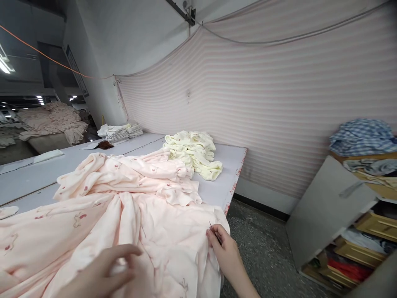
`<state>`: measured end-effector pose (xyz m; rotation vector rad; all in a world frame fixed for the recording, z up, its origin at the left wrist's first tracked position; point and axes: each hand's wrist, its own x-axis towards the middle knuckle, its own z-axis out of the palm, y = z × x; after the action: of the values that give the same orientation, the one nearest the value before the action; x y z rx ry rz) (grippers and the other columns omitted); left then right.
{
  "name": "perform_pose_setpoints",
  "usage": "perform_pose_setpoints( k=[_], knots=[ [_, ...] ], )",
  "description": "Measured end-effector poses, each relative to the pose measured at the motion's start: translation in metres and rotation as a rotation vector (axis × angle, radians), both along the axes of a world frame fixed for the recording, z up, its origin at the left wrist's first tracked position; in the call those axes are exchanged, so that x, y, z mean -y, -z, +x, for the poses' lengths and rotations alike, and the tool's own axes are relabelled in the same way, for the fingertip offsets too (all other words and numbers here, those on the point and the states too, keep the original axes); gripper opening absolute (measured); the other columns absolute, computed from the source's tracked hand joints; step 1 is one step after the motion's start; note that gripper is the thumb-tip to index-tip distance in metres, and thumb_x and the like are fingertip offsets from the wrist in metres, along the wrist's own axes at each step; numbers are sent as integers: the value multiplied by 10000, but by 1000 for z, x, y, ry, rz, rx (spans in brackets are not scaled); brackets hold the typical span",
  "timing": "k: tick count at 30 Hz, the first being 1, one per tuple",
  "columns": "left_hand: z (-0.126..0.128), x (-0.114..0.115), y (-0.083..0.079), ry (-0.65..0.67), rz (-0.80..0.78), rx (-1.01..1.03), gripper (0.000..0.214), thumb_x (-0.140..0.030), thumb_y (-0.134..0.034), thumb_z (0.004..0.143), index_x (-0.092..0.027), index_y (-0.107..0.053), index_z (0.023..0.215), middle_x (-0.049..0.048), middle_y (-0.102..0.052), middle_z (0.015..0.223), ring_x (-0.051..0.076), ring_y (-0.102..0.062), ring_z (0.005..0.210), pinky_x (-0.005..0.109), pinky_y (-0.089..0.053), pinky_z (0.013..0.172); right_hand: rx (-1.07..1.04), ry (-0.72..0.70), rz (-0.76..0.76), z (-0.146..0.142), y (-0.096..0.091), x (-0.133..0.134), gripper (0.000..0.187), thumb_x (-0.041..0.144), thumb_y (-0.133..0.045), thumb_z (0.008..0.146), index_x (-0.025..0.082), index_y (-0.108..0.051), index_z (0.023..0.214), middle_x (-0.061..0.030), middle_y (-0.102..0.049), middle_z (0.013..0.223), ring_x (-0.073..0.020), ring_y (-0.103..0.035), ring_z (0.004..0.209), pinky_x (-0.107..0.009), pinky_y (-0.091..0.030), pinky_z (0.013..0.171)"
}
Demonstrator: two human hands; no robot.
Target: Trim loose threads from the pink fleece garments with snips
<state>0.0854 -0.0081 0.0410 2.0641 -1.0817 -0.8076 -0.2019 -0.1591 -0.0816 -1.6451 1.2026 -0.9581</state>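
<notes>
A large spread of pale pink plush fabric (pixel 173 223) with small printed animal motifs lies gathered and folded over the table's near end. Above its right edge, my right hand (pixel 223 244) pinches a thin dark pointed tool (pixel 212 227); most of it is hidden in the fingers, so its exact kind is unclear. My left hand (pixel 105 269), smeared a little by motion, hovers over or rests on the pink fabric at the lower middle. Its thumb and forefinger are curved and apart, with nothing visible between them.
Pale yellow garments (pixel 194 151) are heaped behind the pink fabric on the grey table (pixel 214 192). Farther back sit folded white stacks (pixel 118 133) and a dark brown tuft (pixel 105 145). A striped cloth (pixel 248 103) hangs along the wall. Right of the aisle stands a drawer cabinet (pixel 328 211).
</notes>
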Motion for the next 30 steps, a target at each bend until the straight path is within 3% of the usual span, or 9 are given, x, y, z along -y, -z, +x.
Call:
perform_pose_setpoints(
  k=[3,5,8,11,14,17,23,27,30],
  knots=[
    [-69,43,34,451,74,79,459,-223,-640,728,-337,-643,1172,13,-670,1044,240,-615,985,341,-420,933,3,-16,-35,4,-10,-15,234,401,-504,890,206,-571,779,-5,-601,758,-179,-579,714,-245,-438,668],
    [-100,64,46,518,14,72,599,-204,-616,734,-316,-518,1314,31,-632,1090,229,-602,989,339,-417,924,41,-75,-28,5,-12,-27,217,384,-496,905,205,-591,828,-16,-622,800,-182,-600,746,-239,-454,684],
    [-116,79,54,594,-75,119,413,-120,-545,721,-238,-643,1104,40,-625,985,215,-602,930,302,-436,851,141,-210,-8,2,-2,-40,248,394,-486,914,195,-627,872,-33,-667,807,-189,-633,755,-236,-479,689],
    [-109,77,54,563,-115,219,304,-35,-433,688,-203,-631,846,32,-598,864,195,-603,827,279,-449,760,184,-117,40,-10,12,-38,292,446,-508,884,184,-634,856,-47,-691,769,-207,-654,741,-247,-494,689],
    [-99,70,52,531,-136,265,307,-29,-401,699,-214,-586,860,31,-586,886,189,-608,814,283,-467,745,121,76,114,-23,16,-25,300,449,-548,837,185,-611,967,-50,-686,800,-217,-652,764,-270,-496,720],
    [-94,66,55,551,-191,340,135,-127,-467,785,-219,-538,853,25,-568,881,185,-616,784,288,-498,729,-4,50,100,-21,9,-13,226,372,-600,789,202,-622,935,-35,-674,819,-212,-628,754,-275,-473,698],
    [-89,62,95,419,-295,675,191,-375,-594,818,-235,-494,900,65,-558,1010,202,-671,755,282,-548,581,-3,-26,122,6,2,-7,195,362,-547,807,198,-588,711,5,-620,664,-185,-598,634,-252,-447,588],
    [-89,61,121,333,-311,799,178,-317,-523,838,-237,-463,984,99,-532,1129,204,-683,715,287,-539,504,1,-51,101,-6,7,-10,150,329,-566,794,193,-628,809,-16,-670,767,-207,-641,738,-265,-479,676],
    [-89,61,128,349,-274,819,163,-316,-504,844,-232,-464,978,104,-527,1135,197,-680,692,293,-544,506,-184,-26,-12,-23,11,-16,207,344,-562,823,216,-664,950,-46,-681,929,-233,-664,835,-292,-481,730]
  ],
)
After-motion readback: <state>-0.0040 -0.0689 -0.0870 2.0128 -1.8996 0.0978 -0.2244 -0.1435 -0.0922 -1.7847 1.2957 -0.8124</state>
